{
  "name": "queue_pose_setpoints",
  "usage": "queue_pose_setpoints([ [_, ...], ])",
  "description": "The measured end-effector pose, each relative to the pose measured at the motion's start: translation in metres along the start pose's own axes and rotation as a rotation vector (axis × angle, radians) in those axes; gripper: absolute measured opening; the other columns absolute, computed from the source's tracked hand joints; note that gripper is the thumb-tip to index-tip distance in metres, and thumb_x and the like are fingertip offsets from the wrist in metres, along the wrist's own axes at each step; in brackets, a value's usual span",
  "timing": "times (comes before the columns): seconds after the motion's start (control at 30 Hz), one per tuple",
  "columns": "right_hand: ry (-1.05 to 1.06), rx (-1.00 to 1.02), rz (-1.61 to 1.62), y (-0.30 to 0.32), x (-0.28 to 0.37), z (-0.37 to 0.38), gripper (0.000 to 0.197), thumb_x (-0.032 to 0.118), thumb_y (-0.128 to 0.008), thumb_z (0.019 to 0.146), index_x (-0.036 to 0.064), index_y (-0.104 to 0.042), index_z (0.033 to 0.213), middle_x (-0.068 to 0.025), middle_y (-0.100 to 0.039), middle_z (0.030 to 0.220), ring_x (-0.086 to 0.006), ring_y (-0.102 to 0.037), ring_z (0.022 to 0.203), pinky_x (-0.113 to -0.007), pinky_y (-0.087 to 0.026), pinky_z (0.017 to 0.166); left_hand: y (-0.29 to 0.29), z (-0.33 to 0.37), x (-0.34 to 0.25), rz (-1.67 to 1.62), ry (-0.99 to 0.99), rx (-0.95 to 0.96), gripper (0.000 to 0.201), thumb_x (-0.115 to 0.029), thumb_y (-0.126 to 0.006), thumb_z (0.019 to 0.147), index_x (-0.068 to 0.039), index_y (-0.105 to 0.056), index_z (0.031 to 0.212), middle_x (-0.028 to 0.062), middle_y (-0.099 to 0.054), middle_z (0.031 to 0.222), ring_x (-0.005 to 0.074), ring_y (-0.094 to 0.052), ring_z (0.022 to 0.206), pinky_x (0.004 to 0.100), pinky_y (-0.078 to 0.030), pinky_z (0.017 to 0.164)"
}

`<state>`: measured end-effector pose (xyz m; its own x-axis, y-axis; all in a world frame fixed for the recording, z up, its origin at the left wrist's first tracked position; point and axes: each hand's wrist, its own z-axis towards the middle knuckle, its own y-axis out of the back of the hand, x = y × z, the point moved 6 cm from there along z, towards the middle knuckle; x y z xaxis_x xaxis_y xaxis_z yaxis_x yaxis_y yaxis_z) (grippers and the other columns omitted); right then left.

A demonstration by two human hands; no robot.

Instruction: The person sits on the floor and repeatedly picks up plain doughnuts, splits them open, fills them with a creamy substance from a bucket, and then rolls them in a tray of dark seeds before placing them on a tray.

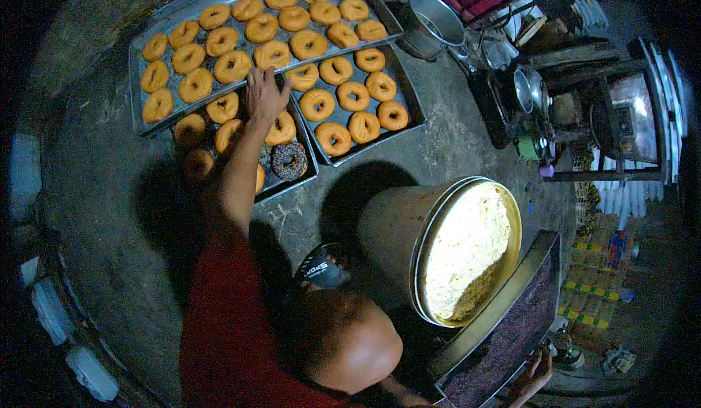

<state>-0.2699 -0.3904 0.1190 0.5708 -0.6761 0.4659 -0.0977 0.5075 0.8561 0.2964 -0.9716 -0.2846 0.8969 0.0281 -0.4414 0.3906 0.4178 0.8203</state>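
My left hand [266, 100] reaches up to the front edge of the upper metal tray [248, 84], fingers stretched out and apart. Its fingertips are at the lower side of a ring doughnut [272, 55] in that tray's front row. Below the forearm, a lower tray [290, 186] holds plain doughnuts and one dark doughnut coated with sprinkles [289, 161]. At the lower right, my right hand [537, 370] has its fingers curled at the outer rim of a tray [500, 300] of dark brown sprinkles [504, 338]; part of this hand is in shadow.
Another tray [365, 146] of plain doughnuts sits beneath the upper tray's right side. A large bucket [391, 222] of pale crumbly filling [471, 251] stands beside the sprinkles tray. My knee [358, 349] and sandalled foot [321, 268] are between. A metal pot [436, 17] and a stove-like stand [621, 116] are at right.
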Motion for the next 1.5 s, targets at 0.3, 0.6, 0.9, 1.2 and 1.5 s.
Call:
queue_pose_setpoints([
  [0.3,0.065,-0.04,-0.068,0.046,-0.01,-0.031,0.021,0.016,-0.057,0.098,-0.0022,-0.066,0.101,-0.0075,-0.067,0.091,-0.0146,-0.059,0.072,-0.027,-0.048,0.064,-0.038,-0.155,-0.017,-1.547,1.291,-0.134,0.044,-0.042,-0.067,0.084,-0.007,-0.061,0.11,0.008,-0.062,0.097,0.0204,-0.062,0.086,0.0305,-0.048,0.08],
  [0.6,0.07,-0.17,-0.093,0.088,-0.037,-0.08,0.016,0.007,-0.058,0.095,-0.0043,-0.067,0.103,-0.0116,-0.069,0.094,-0.0192,-0.063,0.084,-0.032,-0.051,0.08,-0.006,-0.036,-0.005,-1.787,1.06,-0.027,0.022,-0.02,-0.055,0.08,-0.007,-0.049,0.097,0.016,-0.055,0.11,0.035,-0.059,0.101,0.0515,-0.05,0.096],
  [0.9,0.38,0.09,0.417,-0.003,0.113,-0.068,0.014,0.003,-0.061,0.089,-0.0026,-0.07,0.097,-0.0125,-0.069,0.093,-0.0192,-0.066,0.085,-0.031,-0.052,0.077,0.299,-0.03,-0.032,-2.001,0.734,0.113,0.047,-0.016,-0.058,0.08,0.011,-0.05,0.118,0.0251,-0.057,0.122,0.0414,-0.054,0.115,0.0598,-0.045,0.099],
  [1.2,0.406,0.753,1.591,0.043,0.191,0.033,0.062,0.056,-0.052,0.095,0.0118,-0.045,0.139,-0.014,-0.055,0.12,-0.0273,-0.062,0.101,-0.041,-0.058,0.074,0.383,-0.059,-0.108,-1.697,0.34,0.5,0.04,-0.024,-0.06,0.081,0.003,-0.059,0.111,0.0136,-0.064,0.107,0.031,-0.06,0.101,0.0463,-0.05,0.089],
  [1.5,0.193,-0.223,0.923,0.207,-0.056,-0.128,0.094,0.034,-0.075,0.077,-0.0079,-0.028,0.147,-0.0183,-0.039,0.15,-0.0223,-0.032,0.14,-0.032,-0.024,0.115,0.37,-0.217,-0.352,-1.623,-0.03,1.044,0.023,-0.017,-0.06,0.08,0.0,-0.061,0.094,0.0114,-0.063,0.093,0.0278,-0.061,0.091,0.0413,-0.049,0.081],
])
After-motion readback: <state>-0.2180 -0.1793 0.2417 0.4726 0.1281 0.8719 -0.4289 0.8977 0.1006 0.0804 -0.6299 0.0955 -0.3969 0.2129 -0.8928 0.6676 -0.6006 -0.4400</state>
